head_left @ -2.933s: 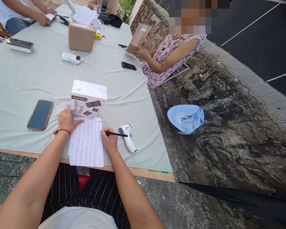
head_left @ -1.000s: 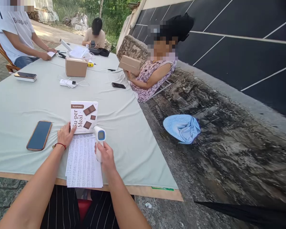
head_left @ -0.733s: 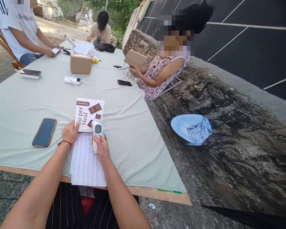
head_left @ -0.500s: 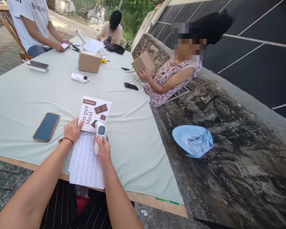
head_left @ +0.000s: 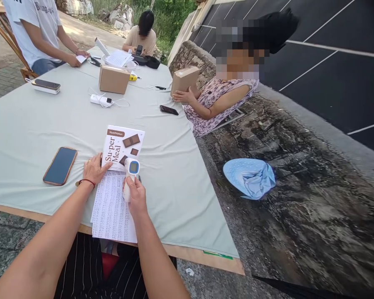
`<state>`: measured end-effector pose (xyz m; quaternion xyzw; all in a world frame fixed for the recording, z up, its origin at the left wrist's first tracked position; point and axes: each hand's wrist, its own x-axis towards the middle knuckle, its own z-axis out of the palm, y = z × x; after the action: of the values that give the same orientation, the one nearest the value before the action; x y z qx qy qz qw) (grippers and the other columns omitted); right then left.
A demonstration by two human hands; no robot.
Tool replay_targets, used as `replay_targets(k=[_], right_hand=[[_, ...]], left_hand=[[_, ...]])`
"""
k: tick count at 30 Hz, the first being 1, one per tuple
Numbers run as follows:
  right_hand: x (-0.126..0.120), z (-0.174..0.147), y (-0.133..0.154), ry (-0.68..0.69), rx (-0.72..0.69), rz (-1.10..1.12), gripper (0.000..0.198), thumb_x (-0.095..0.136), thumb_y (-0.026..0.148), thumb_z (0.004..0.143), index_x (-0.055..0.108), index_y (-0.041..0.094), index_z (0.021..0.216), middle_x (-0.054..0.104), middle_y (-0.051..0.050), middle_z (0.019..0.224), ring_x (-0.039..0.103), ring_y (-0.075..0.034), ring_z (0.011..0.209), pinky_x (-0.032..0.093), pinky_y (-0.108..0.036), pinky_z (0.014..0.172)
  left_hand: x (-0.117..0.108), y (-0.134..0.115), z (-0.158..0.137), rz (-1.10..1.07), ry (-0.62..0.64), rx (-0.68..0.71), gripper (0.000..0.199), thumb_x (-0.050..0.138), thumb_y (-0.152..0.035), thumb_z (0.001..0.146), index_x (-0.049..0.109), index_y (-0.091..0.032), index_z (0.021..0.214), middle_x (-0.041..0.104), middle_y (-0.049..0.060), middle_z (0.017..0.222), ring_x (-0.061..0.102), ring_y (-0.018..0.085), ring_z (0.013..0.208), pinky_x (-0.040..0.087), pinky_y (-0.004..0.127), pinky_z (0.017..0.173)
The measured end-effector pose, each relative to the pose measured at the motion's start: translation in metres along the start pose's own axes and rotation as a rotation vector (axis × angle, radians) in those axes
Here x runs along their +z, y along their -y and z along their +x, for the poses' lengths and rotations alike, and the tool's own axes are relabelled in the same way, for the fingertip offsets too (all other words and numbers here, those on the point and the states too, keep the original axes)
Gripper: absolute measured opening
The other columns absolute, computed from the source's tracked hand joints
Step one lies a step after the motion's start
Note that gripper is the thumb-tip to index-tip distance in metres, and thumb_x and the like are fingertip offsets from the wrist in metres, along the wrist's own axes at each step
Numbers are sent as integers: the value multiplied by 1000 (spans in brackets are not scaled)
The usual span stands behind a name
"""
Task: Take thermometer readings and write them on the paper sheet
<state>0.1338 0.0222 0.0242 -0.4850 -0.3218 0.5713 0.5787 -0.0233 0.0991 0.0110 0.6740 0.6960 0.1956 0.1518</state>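
My left hand (head_left: 93,169) is at the lower left corner of a flat white Su-per Meal box (head_left: 116,145) printed with brown chocolate pieces. Its thumb lies across the box front and the fingers are against the left edge. In my right hand (head_left: 136,195) is a white infrared thermometer (head_left: 132,168), upright, its blue-rimmed screen facing me. The fingers wrap round its handle, and its head covers the box's lower right corner. Printed sheets (head_left: 112,216) lie under both, reaching the near table edge. A dark pen-like tip shows beside the thermometer, mostly hidden.
A smartphone (head_left: 60,165) lies left of my hand on the cloth-covered table (head_left: 174,199). Farther off are a cardboard box (head_left: 114,79), a white cabled device (head_left: 100,100) and another phone (head_left: 168,109). A person at right holds a carton (head_left: 183,81). A blue hat (head_left: 249,178) lies beyond the table.
My left thumb has slid slightly right over the box front. The person at right has turned the carton more upright and moved a hand lower on it. The view has shifted slightly.
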Motion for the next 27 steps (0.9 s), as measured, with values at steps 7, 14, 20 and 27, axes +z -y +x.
replay_targets(k=[7,14,20,27], right_hand=[[-22,-33,29,-60,10,34,39,74,56,67,62,21,80,49,5,60,38,-10,52,31,-25,50],[-37,-47,50,-85,-65,-6,37,74,53,69,64,19,79,50,4,61,39,-10,55,32,-24,51],[-49,-52,54,-111,-79,-15,37,73,53,69,64,19,79,54,3,65,44,-11,59,39,-25,56],[-59,-54,47,-113,-148,-142,40,71,54,73,69,17,88,62,0,73,52,-14,67,45,-27,65]], left_hand=[[0,7,4,-74,-38,46,62,47,-59,91,49,-19,139,68,13,119,59,34,114,41,45,93],[-4,11,8,-142,-66,66,63,48,-64,86,55,-20,131,70,10,110,62,33,105,43,44,91],[-1,17,9,-206,-124,80,70,54,-61,81,49,-17,136,69,12,115,63,31,103,44,49,95],[8,27,14,-265,-330,22,72,61,-52,78,44,-17,138,62,15,125,59,32,106,44,52,98]])
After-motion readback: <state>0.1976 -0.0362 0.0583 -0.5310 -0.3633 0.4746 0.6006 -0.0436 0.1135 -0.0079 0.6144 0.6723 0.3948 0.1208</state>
